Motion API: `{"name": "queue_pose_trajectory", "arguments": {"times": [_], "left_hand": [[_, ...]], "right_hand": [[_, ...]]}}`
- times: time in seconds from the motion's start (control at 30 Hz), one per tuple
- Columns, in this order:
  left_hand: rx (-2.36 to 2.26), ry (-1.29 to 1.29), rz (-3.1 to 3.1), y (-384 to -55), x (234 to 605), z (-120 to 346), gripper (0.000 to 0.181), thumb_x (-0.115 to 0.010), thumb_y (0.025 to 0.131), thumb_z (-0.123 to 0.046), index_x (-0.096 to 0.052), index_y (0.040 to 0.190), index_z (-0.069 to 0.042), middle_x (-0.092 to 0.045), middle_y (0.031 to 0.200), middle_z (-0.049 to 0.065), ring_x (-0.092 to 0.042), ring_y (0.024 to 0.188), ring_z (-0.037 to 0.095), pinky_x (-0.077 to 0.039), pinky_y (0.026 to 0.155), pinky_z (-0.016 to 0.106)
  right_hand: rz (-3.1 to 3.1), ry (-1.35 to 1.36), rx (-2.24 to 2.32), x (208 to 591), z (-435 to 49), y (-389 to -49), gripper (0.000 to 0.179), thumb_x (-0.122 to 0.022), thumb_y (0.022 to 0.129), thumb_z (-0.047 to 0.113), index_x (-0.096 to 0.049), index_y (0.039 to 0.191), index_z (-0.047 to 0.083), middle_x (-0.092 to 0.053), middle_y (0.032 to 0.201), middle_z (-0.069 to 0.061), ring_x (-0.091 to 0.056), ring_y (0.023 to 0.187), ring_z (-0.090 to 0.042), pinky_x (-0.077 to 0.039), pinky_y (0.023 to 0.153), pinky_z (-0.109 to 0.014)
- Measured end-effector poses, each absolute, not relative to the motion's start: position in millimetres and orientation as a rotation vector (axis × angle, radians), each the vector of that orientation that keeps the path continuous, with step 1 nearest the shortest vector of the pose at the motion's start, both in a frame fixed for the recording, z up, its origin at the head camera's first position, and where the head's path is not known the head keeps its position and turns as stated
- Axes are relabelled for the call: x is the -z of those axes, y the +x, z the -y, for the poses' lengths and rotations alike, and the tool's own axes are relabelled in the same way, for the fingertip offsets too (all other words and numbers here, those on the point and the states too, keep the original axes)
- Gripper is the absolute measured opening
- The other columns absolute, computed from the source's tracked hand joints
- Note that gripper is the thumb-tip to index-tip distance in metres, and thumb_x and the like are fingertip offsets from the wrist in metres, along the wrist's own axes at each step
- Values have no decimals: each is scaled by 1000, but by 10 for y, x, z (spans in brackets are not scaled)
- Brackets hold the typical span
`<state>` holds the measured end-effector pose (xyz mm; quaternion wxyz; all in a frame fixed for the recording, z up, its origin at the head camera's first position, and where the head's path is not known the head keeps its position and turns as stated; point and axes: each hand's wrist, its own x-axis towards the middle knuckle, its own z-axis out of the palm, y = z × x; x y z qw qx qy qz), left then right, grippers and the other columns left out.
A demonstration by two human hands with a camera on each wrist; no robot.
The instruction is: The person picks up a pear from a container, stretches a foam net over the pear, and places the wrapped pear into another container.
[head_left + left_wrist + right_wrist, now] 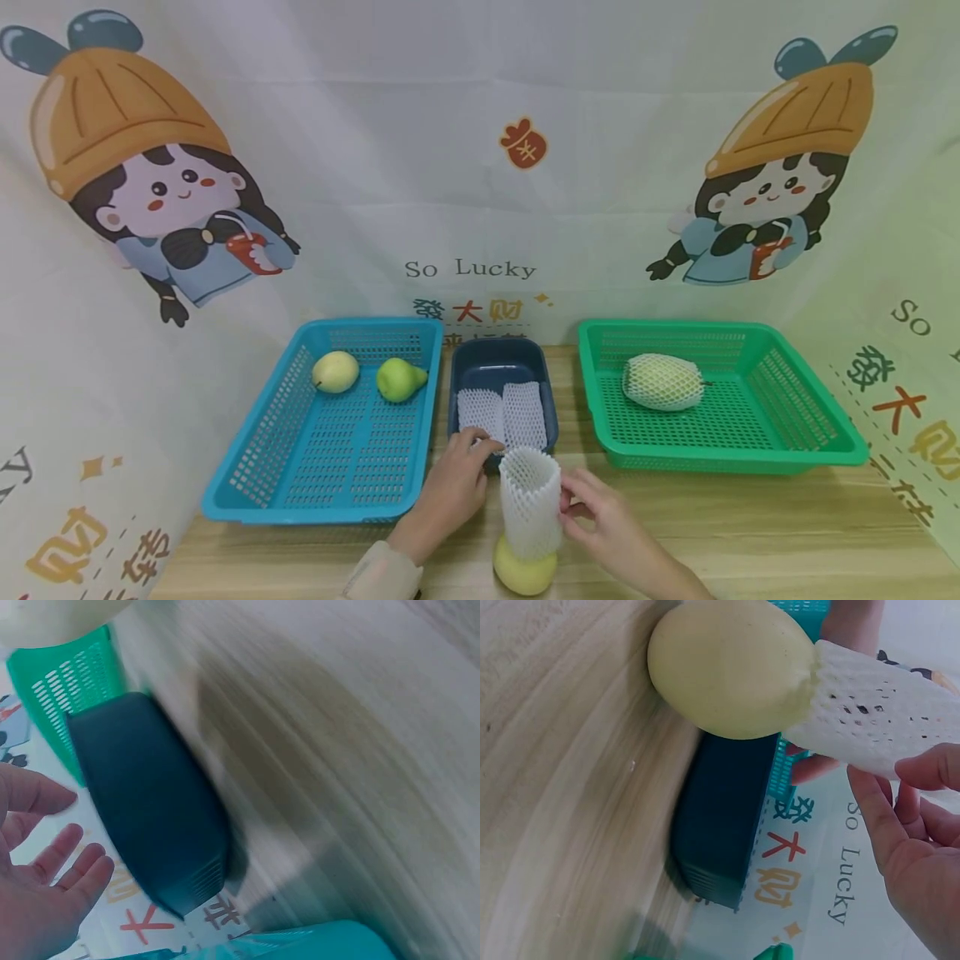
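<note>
In the head view a white foam net sleeve [531, 504] stands upright on top of a pale yellow pear [525, 573], its upper end gaping. My right hand [611, 525] pinches the sleeve's side between thumb and fingers; the right wrist view shows this grip on the sleeve [885, 705], with the pear [731, 667] at its other end. My left hand [453, 487] is just left of the sleeve, by the near edge of the navy bin [501, 354]. Its fingers [56, 855] are loosely bent with nothing between them in the left wrist view.
A blue basket [322, 508] at left holds a yellow pear [336, 372] and a green pear [401, 379]. Two flat foam sleeves [523, 417] lie in the navy bin. At right, a green basket [738, 457] holds a fruit in a foam net [663, 382]. A printed cloth [480, 192] hangs behind.
</note>
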<state>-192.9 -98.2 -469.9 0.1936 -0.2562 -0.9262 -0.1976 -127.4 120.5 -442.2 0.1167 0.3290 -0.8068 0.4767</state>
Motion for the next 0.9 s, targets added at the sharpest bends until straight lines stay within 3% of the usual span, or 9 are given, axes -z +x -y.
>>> {"name": "queue_pose_trajectory", "arguments": {"times": [0.27, 0.4, 0.53, 0.63, 0.9], "left_hand": [[788, -836, 2681, -1700, 4522, 1056, 49, -50, 75, 11, -52, 119, -11, -53, 117, 6, -51, 111, 24, -46, 92, 40], [1057, -971, 2801, -1570, 4501, 1109, 51, -48, 74, 14, -46, 123, -2, -52, 119, 14, -54, 108, 29, -47, 92, 40], [1382, -986, 2926, -1456, 4568, 1144, 59, -54, 69, 13, -40, 126, 4, -48, 122, 20, -54, 101, 33, -49, 83, 36], [1608, -904, 3009, -1383, 4669, 1159, 70, -61, 64, 8, -37, 130, 1, -45, 127, 16, -51, 103, 28, -47, 80, 32], [2110, -783, 2915, -1333, 4921, 1156, 84, -77, 70, -7, -27, 138, -4, -41, 128, 10, -42, 99, 18, -38, 79, 25]], "right_hand": [[2401, 1007, -1331, 4471, -1227, -1259, 28, -62, 75, -14, -59, 100, 0, -52, 88, -3, -52, 84, 0, -55, 69, -22], [2377, 1045, -1342, 4462, -1243, -1265, 32, -60, 73, -15, -57, 102, 0, -51, 93, -5, -53, 86, -1, -55, 69, -23], [2385, 1074, -1437, 4446, -1269, -1269, 47, -56, 68, -19, -53, 111, 0, -48, 105, -9, -53, 93, -4, -54, 77, -26], [2419, 1079, -1509, 4437, -1288, -1271, 59, -54, 64, -20, -48, 120, -1, -47, 114, -13, -51, 101, -7, -52, 83, -28], [2612, 1000, -1669, 4417, -1301, -1289, 65, -62, 75, -4, -33, 132, 0, -44, 129, -20, -49, 114, -15, -48, 92, -40]]}}
